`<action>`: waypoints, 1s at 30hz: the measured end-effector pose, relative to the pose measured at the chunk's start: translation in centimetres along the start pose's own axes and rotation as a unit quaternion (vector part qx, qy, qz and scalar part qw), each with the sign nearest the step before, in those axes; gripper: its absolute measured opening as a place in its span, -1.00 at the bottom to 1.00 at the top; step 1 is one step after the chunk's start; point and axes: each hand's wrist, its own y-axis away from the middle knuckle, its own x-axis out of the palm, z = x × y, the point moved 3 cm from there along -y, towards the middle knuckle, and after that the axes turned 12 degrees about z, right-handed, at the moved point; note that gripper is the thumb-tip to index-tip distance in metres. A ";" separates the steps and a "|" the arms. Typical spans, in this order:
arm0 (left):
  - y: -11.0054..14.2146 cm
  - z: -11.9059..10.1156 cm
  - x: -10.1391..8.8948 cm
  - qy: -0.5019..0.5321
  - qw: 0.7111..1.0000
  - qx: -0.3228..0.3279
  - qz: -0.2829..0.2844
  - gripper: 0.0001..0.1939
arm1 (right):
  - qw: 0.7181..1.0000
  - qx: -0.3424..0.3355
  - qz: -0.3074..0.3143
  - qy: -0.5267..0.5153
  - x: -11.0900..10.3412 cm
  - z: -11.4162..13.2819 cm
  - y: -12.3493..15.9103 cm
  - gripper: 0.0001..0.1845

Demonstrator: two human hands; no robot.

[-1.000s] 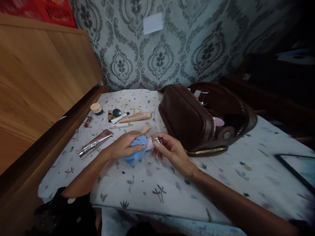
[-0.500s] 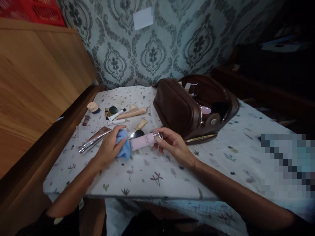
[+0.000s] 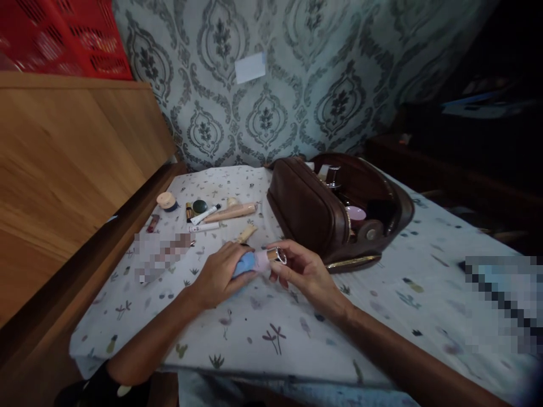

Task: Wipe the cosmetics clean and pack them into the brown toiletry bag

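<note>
A pale pink cosmetic tube (image 3: pixel 262 261) with a shiny silver cap (image 3: pixel 276 255) lies level between my two hands, just above the cloth-covered table. My left hand (image 3: pixel 224 265) is closed round a blue cloth (image 3: pixel 245 264), which wraps the tube's body and hides most of it. By the cap end, my right hand (image 3: pixel 297 264) grips the tube with thumb and fingers. Just behind the hands rests a small beige tube (image 3: pixel 246 233), with a dark round thing partly hidden under it.
An unzipped brown leather bag (image 3: pixel 309 209) holding cosmetics stands at the right. At the back left lie a beige tube (image 3: pixel 233 212), a white tube (image 3: pixel 206 215), a dark round compact (image 3: pixel 199 206) and a cream jar (image 3: pixel 167 200). A wooden cabinet (image 3: pixel 76 158) borders the left side.
Half a second ago the cloth was at the tube's far end with the pink body bare. Now my left hand has moved right along the tube, covering it again up to near the cap.
</note>
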 end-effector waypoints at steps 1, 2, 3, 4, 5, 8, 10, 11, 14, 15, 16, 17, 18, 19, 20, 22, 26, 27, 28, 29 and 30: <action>0.3 0.3 0.1 0.000 1.000 0.007 -0.003 -0.63 | 1.000 0.001 -0.002 0.002 0.0 0.1 0.0 -0.62; 0.5 0.6 0.2 -0.001 1.000 0.011 -0.009 -0.61 | 1.000 0.001 -0.003 0.001 0.0 0.1 0.0 -0.62; 0.6 0.8 0.3 -0.003 1.000 0.012 -0.017 -0.59 | 1.000 0.003 -0.003 -0.003 0.0 0.1 0.0 -0.62; 0.7 1.0 0.4 -0.007 1.000 0.009 -0.027 -0.60 | 1.000 0.005 -0.002 -0.012 0.0 0.0 -0.1 -0.61; 0.7 1.1 0.6 -0.010 0.999 0.002 -0.038 -0.60 | 1.000 0.005 -0.002 -0.026 0.1 -0.1 -0.2 -0.60; 0.6 0.9 0.9 0.000 0.997 -0.013 -0.071 -0.62 | 0.997 0.001 -0.001 -0.071 0.3 -0.6 -0.5 -0.58; 0.5 0.5 1.0 0.025 0.996 -0.013 -0.087 -0.61 | 0.997 0.003 0.015 -0.079 0.6 -0.9 -0.7 -0.63; 0.5 0.3 1.1 0.041 0.995 -0.010 -0.091 -0.61 | 0.997 0.006 0.027 -0.076 0.7 -1.0 -0.8 -0.65; 0.5 -0.3 1.3 0.086 0.992 -0.009 -0.090 -0.66 | 0.997 0.011 0.054 -0.061 1.0 -1.3 -0.9 -0.63; 0.5 -0.4 1.3 0.097 0.991 -0.016 -0.089 -0.68 | 0.997 0.009 0.057 -0.058 1.1 -1.4 -0.9 -0.61; 0.6 -0.5 1.3 0.106 0.990 -0.027 -0.090 -0.69 | 0.997 0.006 0.059 -0.058 1.1 -1.5 -0.9 -0.60; 0.6 -0.5 1.3 0.114 0.988 -0.037 -0.094 -0.69 | 0.996 0.001 0.058 -0.062 1.1 -1.6 -0.9 -0.58; 0.6 -0.5 1.2 0.122 0.986 -0.044 -0.101 -0.67 | 0.996 0.000 0.057 -0.072 1.1 -1.8 -0.9 -0.55; 0.6 -0.6 1.1 0.132 0.984 -0.049 -0.110 -0.66 | 0.994 0.004 0.056 -0.089 1.2 -1.9 -0.9 -0.52; 0.6 -0.6 1.0 0.145 0.981 -0.051 -0.122 -0.64 | 0.992 0.012 0.056 -0.112 1.3 -2.0 -0.9 -0.49; 0.7 -0.5 0.7 0.176 0.972 -0.054 -0.149 -0.65 | 0.984 0.041 0.062 -0.162 1.5 -2.1 -0.8 -0.46; 0.8 -0.2 0.2 0.216 0.952 -0.061 -0.208 -0.62 | 0.956 0.133 0.153 -0.213 2.5 -2.1 -0.2 -0.50; 0.7 -0.2 0.2 0.223 0.952 -0.054 -0.205 -0.59 | 0.947 0.154 0.180 -0.217 2.7 -2.1 0.0 -0.50; 0.6 -0.1 0.3 0.232 0.953 -0.045 -0.190 -0.57 | 0.939 0.170 0.201 -0.220 2.8 -2.2 0.1 -0.49; 0.4 -0.1 0.4 0.244 0.955 -0.035 -0.165 -0.55 | 0.933 0.182 0.215 -0.224 2.9 -2.2 0.2 -0.48; 0.3 0.0 0.6 0.257 0.956 -0.026 -0.139 -0.56 | 0.929 0.188 0.223 -0.229 2.9 -2.2 0.3 -0.47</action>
